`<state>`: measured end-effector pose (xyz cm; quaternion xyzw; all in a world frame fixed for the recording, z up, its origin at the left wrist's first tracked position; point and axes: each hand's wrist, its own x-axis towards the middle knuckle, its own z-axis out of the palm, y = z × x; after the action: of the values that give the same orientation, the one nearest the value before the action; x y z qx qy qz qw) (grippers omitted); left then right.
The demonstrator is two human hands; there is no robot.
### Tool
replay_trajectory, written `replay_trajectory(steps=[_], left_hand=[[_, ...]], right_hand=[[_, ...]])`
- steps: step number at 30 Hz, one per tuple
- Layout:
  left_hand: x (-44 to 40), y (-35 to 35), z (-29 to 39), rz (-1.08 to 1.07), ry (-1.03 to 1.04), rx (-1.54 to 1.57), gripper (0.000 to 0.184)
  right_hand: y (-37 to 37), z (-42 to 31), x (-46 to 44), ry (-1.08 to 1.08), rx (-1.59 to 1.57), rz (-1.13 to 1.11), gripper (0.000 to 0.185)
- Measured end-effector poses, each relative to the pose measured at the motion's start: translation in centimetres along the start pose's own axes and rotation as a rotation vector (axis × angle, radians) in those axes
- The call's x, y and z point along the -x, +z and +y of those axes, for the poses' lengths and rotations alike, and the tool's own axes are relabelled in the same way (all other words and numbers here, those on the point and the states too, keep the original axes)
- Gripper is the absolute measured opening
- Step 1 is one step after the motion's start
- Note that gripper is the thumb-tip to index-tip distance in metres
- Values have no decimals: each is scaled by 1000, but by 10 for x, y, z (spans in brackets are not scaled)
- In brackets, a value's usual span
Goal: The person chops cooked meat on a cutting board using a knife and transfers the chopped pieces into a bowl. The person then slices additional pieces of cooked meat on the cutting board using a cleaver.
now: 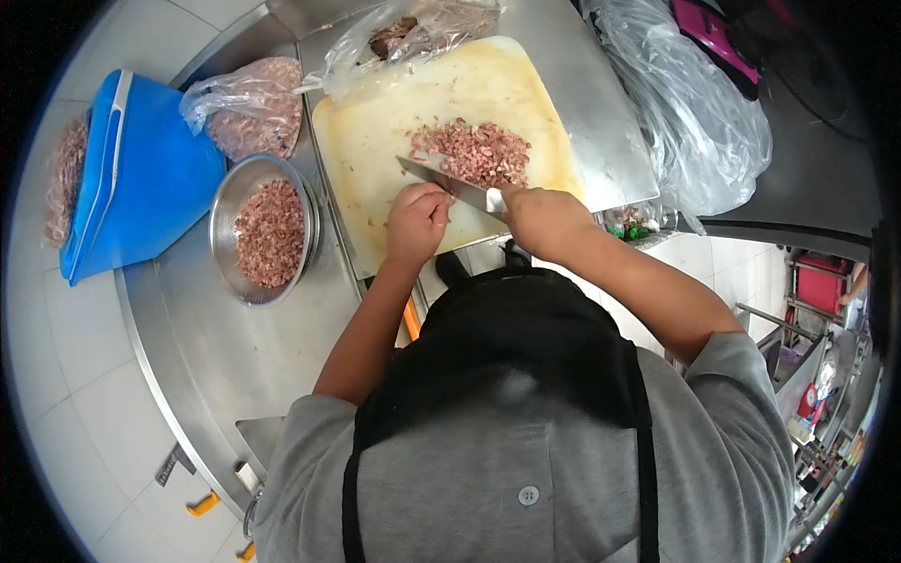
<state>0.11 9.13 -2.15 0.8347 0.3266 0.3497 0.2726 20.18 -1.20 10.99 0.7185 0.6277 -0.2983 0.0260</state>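
Observation:
My right hand (549,223) grips the handle of a kitchen knife (441,178), whose blade points to the left over the cutting board (361,131). Just in front of the blade lies a heap of finely chopped pinkish meat (479,152). My left hand (416,220) is closed, its fingers curled at the near edge of the board, close beside the blade. Whatever those fingers hold, if anything, is hidden. The board is pale, yellowed and scattered with small meat bits.
Left of the board, a metal colander (218,230) holds more chopped meat. Behind it sit a plastic bag of chopped meat (255,113) and a blue bag (155,169). Another clear bag (441,23) overlaps the board's far edge. Crumpled clear plastic (680,113) lies on the right.

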Motion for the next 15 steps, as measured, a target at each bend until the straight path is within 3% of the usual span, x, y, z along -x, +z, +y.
replay_trajectory(steps=[6,9,15], left_hand=[[4,-9,-7,-16,26,16,7],[1,-6,-7,-13,30,-15,8],[-4,-33,5,-135,34,32,10]], right_hand=[[-27,-15,38,86,69,-155,25],[2,-15,13,91,-6,-68,25],[-32,-16,38,28,92,-105,25]])
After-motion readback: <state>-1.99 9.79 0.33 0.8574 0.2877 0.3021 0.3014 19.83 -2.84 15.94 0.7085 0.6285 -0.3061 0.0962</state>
